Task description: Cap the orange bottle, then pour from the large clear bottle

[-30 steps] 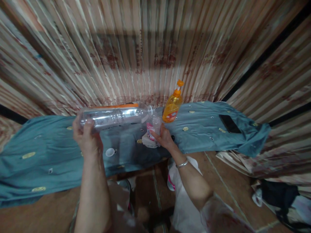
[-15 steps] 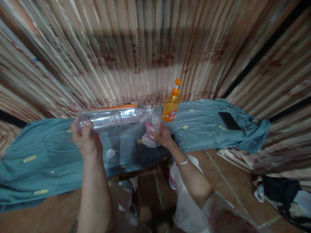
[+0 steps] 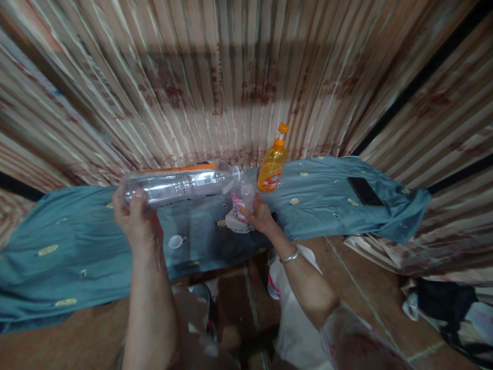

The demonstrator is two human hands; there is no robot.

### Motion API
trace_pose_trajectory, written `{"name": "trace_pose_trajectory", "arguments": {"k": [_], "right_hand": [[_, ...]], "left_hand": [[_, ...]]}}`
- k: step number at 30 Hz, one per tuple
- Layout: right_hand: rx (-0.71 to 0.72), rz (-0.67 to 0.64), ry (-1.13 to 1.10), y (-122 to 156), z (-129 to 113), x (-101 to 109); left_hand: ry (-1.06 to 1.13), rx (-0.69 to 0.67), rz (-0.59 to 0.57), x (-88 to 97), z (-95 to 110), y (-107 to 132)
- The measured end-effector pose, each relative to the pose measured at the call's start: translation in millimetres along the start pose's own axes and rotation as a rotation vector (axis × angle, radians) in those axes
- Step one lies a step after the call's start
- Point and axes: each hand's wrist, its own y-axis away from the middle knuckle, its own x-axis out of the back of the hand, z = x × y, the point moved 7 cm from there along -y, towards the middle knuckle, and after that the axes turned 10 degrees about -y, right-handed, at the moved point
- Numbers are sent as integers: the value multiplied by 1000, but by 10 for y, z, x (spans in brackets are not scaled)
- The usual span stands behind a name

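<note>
My left hand is closed around the base of a large clear plastic bottle, which lies nearly level in the air with its mouth to the right. The bottle's neck meets the top of a small clear bottle; whether liquid passes between them I cannot tell. Closed on this small bottle, my right hand keeps it roughly upright over the cloth. A crumpled white and pink wrapper or cloth is beside its lower part. Just behind stands a pump bottle of orange liquid.
A teal patterned cloth covers the narrow bench. On it lie a black phone at the right and a small white cap near the left forearm. A pleated curtain hangs close behind. Dark bags rest on the floor at right.
Both hands and the two clear bottles hold almost the same position. Only a very slight shift of the whole view shows.
</note>
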Motion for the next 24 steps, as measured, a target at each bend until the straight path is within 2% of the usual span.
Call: {"name": "trace_pose_trajectory", "arguments": {"k": [5,18,24], "right_hand": [[15,0,0,1,13,-2],[46,-9,21,-10,71,-16],[30,-23,28,-13,63,-19]], "left_hand": [[72,15,10,-2,-8,3],[84,2,20,-2,-1,-7],[27,-30,-23,16,-52,-41]]}}
